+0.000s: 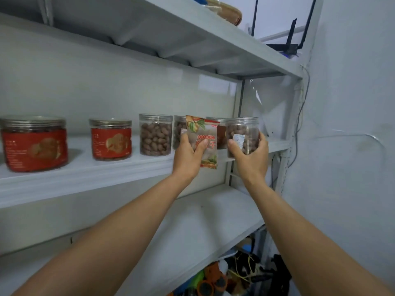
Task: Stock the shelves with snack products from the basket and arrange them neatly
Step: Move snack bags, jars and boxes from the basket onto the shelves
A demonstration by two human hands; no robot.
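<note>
Red-labelled jars leftward, nut jars behind packet; held jar beside packet

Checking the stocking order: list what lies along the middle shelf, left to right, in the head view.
Large red-label jar → smaller red-label jar → clear jar of nuts → snack pouch gripped by the left hand → clear nut jar gripped by the right hand.
</note>
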